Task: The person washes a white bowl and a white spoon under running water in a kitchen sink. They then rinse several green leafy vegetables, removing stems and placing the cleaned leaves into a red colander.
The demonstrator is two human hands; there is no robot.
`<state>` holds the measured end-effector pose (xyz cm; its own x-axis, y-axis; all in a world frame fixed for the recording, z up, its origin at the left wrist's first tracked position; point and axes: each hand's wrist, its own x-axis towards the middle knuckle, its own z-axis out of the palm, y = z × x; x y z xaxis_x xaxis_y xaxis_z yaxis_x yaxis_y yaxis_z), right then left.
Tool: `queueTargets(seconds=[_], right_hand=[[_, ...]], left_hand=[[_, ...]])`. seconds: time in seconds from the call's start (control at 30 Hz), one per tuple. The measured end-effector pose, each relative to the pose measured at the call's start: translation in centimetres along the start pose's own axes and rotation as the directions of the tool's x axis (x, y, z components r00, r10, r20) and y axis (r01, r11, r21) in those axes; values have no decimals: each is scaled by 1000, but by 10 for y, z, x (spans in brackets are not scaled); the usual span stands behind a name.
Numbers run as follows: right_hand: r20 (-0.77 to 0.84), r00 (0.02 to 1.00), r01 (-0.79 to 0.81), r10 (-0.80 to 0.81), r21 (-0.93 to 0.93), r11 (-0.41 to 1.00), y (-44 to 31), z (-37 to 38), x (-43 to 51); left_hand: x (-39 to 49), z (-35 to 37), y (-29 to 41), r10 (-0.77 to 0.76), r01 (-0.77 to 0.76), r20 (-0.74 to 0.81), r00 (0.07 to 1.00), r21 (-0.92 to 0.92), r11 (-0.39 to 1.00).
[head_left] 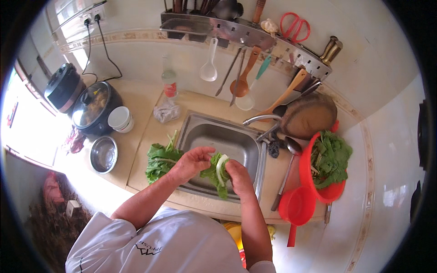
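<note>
Over the stainless steel sink [225, 136], my right hand [240, 177] grips a green leaf [220, 174] with a thick white stalk, folded over near its top. My left hand [193, 164] is at the leaf's left edge, thumb and fingers bent towards it; whether they pinch the leaf cannot be made out. A bunch of leafy greens [160, 162] lies on the counter at the sink's left rim, partly behind my left forearm. To the right, a red plastic basin [305, 167] holds more leafy greens [331, 158], heaped above its rim.
A faucet [261, 118] reaches over the sink's back right. Near the basin are a red dipper [297, 206], a long-handled ladle [288, 170] and a round wooden board [309, 116]. Leftward stand a steel bowl [103, 155], white bowls [120, 119] and a lidded pot [97, 109]. Utensils hang from a wall rack [245, 37].
</note>
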<state>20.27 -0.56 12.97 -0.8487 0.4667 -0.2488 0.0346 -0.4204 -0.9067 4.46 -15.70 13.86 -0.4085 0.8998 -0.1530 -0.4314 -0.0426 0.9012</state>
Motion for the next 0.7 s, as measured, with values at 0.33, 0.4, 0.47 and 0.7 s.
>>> queueTargets(seconds=[0.33,0.4,0.47,0.7], right_hand=[[-228,969,68,-92,-110,992,0,7,23],[-255,965,74,-54,72,995,-1,2,25],[-235,971,84,-47,151,985,-5,-1,28],[-31,998,58,-61,-68,996,-47,1,33]], left_hand=[[24,-7,1,-334,301,103,937,245,922],[25,0,-1,-244,222,126,962,166,961],[29,4,2,-196,181,152,969,103,978],[31,7,3,-209,217,142,967,-40,975]])
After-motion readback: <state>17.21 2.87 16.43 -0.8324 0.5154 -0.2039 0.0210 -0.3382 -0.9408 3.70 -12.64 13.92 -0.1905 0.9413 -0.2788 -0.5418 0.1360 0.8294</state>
